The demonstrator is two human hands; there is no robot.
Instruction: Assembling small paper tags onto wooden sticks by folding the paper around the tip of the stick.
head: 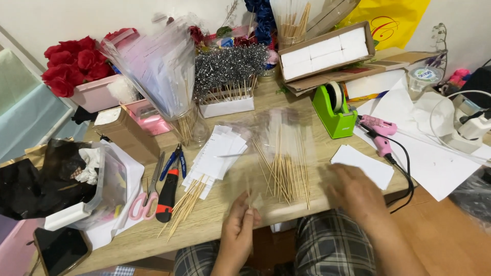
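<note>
On the wooden table [225,214], one loose fan of bamboo sticks in clear sleeves [284,163] lies in front of the person, too many and too overlapped to count, and the plastic blurs into the wood at the top. To its left sits one stack of white cards [217,156] with a second small bundle of bare sticks [185,204] beneath it. Farther back stand one cardboard box of white blocks [327,51], one bunch of red roses [71,64] and one glass jar [189,128] crammed with sleeved sticks. One green tape dispenser [333,110] and one pink glue gun [379,134] rest to the right, the gun's black cord running off the table edge. One pair of pink scissors [146,197], one red-and-black cutter [166,197] and one pair of blue pliers [176,161] lie to the left; one phone [60,249] is cut off at the bottom corner. The right hand [355,193] is motion-blurred, lying palm down on the table just right of the fan, fingers loosely together; whether it touches a stick cannot be told. The left hand [238,227], at the table edge, has thumb and fingertips pressed together, pinching what looks like a thin clear sleeve, hard to make out.
</note>
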